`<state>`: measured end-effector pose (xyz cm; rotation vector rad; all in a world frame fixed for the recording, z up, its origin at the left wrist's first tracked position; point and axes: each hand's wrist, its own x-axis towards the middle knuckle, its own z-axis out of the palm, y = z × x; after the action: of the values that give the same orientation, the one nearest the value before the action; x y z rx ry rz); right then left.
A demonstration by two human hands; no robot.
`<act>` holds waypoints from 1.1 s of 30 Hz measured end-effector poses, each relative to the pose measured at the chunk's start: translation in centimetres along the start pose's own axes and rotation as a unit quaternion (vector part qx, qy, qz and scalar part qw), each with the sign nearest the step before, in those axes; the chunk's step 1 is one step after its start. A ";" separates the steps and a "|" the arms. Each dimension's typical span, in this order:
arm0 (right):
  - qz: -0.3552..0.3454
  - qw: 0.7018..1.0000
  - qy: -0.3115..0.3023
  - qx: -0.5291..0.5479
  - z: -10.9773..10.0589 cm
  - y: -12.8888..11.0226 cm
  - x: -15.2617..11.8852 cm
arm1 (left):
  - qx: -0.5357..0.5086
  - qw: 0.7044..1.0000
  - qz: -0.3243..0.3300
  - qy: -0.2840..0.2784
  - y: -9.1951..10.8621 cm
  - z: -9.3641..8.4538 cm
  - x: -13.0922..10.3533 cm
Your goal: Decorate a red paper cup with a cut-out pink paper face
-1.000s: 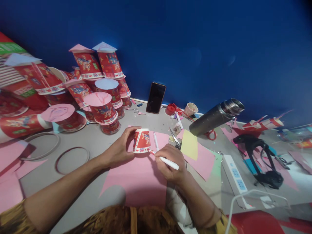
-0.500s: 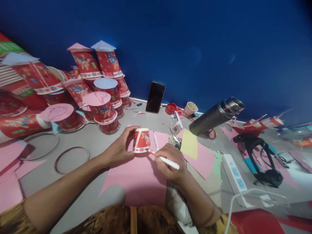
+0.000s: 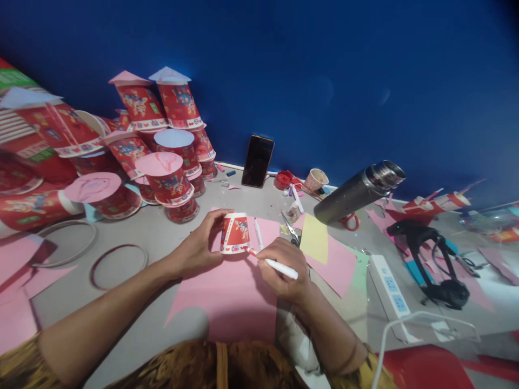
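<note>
My left hand (image 3: 203,240) is closed around the left side of a red paper cup (image 3: 236,233), which is turned rim down and has a white printed band at its lower edge. Between the fingers of my right hand (image 3: 284,269) is a white marker (image 3: 280,268) with a red tip end. That tip meets the white band at the cup's lower right, or lies very close to it. Beneath both hands spreads a sheet of pink paper (image 3: 239,302). A second white marker (image 3: 258,232) lies on it just right of the cup.
Stacked red cups with paper tops (image 3: 170,183) crowd the left. A phone (image 3: 258,161) leans at the back. Right of my hands are scissors (image 3: 292,229), yellow paper (image 3: 315,239), a steel flask (image 3: 352,197), a power strip (image 3: 390,294) and a black headband-like frame (image 3: 436,265).
The marker tip has shifted slightly right along the cup's white band. My left hand keeps its hold on the cup, and the whole view has moved a little.
</note>
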<state>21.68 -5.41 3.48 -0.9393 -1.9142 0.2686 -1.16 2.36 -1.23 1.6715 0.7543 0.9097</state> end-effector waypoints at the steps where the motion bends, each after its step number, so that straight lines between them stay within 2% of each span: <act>1: -0.001 1.000 0.003 0.000 0.0 0.0 0.0 | -0.003 1.000 0.000 -0.001 -0.1 0.0 0.0; 9: 0.008 1.000 -0.012 -0.003 0.2 0.2 -0.1 | -0.001 1.000 -0.005 -0.001 0.2 0.0 -0.1; 24: 0.005 1.000 0.001 0.008 0.1 -0.1 0.3 | 0.052 0.999 -0.006 0.006 1.1 -0.1 0.0; 28: 0.004 1.000 0.020 0.003 -0.3 -0.2 0.4 | 0.048 0.999 -0.005 0.001 1.0 -0.1 0.0; 33: 0.026 0.998 0.048 -0.039 -0.6 0.3 -0.1 | -0.008 1.000 -0.006 0.023 0.7 0.0 0.0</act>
<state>22.36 -5.37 3.53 -1.0365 -1.8246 0.1754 -1.17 2.18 -0.50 1.6358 0.7863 0.9451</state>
